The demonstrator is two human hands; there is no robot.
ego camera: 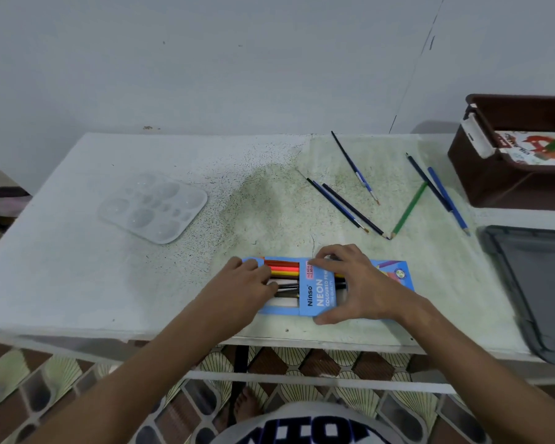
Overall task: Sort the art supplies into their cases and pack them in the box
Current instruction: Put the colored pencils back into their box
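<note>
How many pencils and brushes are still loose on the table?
6: a brush farthest back, a brush and dark pencil mid-table, a green pencil, and two blue pencils beside the brown box.

Pale wall [205, 59], patterned floor [302, 360]

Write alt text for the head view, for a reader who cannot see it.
Two hands work at a blue coloured-pencil case on a table: the left hand at the pencils, the right hand gripping the case. Loose pencils and brushes lie beyond, near a brown box.
</note>
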